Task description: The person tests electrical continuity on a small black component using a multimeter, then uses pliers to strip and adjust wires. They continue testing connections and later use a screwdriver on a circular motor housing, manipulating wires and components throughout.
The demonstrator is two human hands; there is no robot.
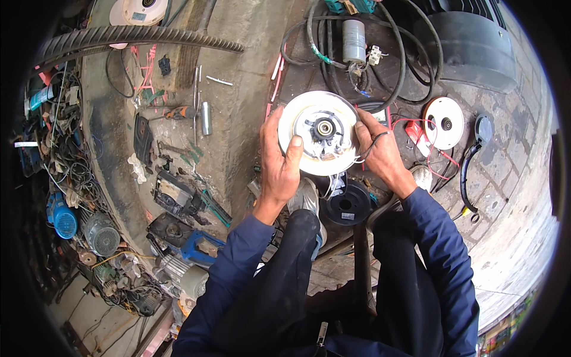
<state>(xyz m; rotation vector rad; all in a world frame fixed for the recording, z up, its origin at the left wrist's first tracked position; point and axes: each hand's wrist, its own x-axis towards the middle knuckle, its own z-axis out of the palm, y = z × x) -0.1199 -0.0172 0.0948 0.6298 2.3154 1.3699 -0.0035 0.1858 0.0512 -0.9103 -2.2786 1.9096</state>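
A round white motor housing, with a dark bearing hub at its centre, was held between both hands just above the middle of the view, over the person's knees. The left hand clasped its rim at about 8 o'clock, thumb pressed on the white face and fingers curled behind the edge. The right hand gripped the rim at about 3 o'clock, fingers closed on the edge, with a thin black wire looping across them. At 6 o'clock from the housing, a black round part lay on the ground between the shoes. At 3 o'clock, a smaller white disc lay flat, well apart from the housing. At 12 o'clock stood a grey cylindrical capacitor amid coiled black cables. At 9 o'clock, a metal socket lay on the concrete step. At 7 o'clock, a blue power tool rested among scrap parts.
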